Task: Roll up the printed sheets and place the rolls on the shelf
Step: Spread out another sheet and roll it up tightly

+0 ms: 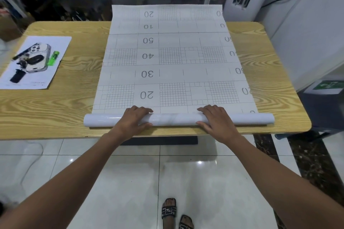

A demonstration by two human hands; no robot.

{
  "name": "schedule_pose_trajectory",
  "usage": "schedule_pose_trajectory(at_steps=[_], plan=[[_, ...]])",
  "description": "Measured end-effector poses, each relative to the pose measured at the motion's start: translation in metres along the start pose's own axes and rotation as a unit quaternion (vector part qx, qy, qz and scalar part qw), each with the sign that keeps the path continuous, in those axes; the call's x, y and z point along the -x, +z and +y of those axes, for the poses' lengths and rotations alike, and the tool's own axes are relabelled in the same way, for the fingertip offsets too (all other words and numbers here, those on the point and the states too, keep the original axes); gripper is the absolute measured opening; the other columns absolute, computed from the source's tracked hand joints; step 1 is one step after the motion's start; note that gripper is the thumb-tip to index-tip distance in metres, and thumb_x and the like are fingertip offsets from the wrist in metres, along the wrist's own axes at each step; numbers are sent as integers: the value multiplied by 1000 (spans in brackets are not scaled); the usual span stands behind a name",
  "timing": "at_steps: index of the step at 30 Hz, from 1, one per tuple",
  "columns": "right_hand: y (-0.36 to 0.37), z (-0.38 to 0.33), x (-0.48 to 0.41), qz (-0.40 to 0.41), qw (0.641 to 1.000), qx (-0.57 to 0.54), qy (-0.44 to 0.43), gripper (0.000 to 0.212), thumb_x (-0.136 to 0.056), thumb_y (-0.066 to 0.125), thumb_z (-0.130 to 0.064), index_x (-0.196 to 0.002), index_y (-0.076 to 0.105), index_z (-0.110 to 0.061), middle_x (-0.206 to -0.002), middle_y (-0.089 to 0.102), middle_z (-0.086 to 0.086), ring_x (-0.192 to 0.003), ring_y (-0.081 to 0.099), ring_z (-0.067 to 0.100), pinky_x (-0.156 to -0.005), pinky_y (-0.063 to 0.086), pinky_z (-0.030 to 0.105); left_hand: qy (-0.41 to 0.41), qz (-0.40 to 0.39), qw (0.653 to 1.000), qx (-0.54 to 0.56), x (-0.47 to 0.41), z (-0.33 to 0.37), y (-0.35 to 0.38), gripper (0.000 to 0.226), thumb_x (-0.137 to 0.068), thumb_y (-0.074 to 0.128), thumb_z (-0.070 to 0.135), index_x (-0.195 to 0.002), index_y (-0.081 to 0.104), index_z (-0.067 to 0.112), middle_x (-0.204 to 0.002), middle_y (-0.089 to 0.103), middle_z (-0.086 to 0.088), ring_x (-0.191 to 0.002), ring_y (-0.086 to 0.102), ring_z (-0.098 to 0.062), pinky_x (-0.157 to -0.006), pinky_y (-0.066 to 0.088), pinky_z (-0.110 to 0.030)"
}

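Roll [178,119] at table [74,102] 6 o'clock edge; unrolled sheet [171,57] runs toward 12. Left hand [134,119] and right hand [216,119] curled over roll, thumbs under. Sheet likely light, glossy, slippery, springy; best held wide, even pressure, or roll telescopes.

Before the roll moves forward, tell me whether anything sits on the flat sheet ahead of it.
Nothing visible does. The left hand and right hand grip the roll; the flat sheet ahead lies bare. The phone and lighter rest on a separate paper to the left, off the sheet.
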State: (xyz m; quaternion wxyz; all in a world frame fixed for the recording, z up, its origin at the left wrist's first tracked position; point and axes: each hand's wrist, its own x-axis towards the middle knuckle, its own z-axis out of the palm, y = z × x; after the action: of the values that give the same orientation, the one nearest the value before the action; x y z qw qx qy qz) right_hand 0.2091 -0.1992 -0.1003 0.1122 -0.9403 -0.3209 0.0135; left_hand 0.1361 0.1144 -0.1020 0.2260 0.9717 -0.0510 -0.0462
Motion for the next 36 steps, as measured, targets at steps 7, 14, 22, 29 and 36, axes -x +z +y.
schedule_pose_trajectory(at_steps=[7, 14, 22, 29, 36], plan=[[1, 1, 1, 17, 1000, -8, -11, 56, -84, 43, -56, -119, 55, -13, -105, 60, 2, -91, 57, 21, -88, 36, 32, -1, -63, 997, -32, 2, 4, -6, 64, -79, 30, 63, -123, 50, 21, -116, 56, 3, -97, 41, -14, -84, 19, -23], [1, 1, 2, 23, 1000, -5, -16, 60, -81, 42, -62, -115, 56, -14, -106, 60, 1, -91, 56, 21, -87, 39, 35, 17, -40, 998, -35, 3, 5, -4, 75, -76, 18, 65, -123, 52, 19, -114, 46, -3, -95, 30, -12, -81, 22, -26], [5, -2, 3, 27, 999, -9, -29, 55, -75, 71, -48, -114, 57, -12, -102, 61, 2, -87, 58, 23, -83, 43, 37, 9, -48, 998, -46, 2, 5, -3, 46, -93, 35, 44, -127, 49, 16, -110, 52, -5, -95, 38, -17, -80, 23, -26], [6, -4, 2, 29, 999, -11, -34, 48, -74, 75, -41, -108, 59, -12, -97, 62, 2, -82, 58, 24, -78, 44, 36, -7, -48, 997, -53, 2, 6, -2, 31, -95, 41, 29, -120, 52, 15, -113, 54, -4, -100, 43, -21, -82, 23, -25], [5, -3, -1, 10, 1000, -17, -23, 47, -81, 54, -51, -110, 60, -14, -110, 57, 3, -93, 54, 23, -82, 42, 35, 5, -19, 997, -75, 6, 8, -1, 54, -82, 39, 51, -113, 61, 14, -110, 55, -11, -91, 53, -29, -77, 39, -37]])
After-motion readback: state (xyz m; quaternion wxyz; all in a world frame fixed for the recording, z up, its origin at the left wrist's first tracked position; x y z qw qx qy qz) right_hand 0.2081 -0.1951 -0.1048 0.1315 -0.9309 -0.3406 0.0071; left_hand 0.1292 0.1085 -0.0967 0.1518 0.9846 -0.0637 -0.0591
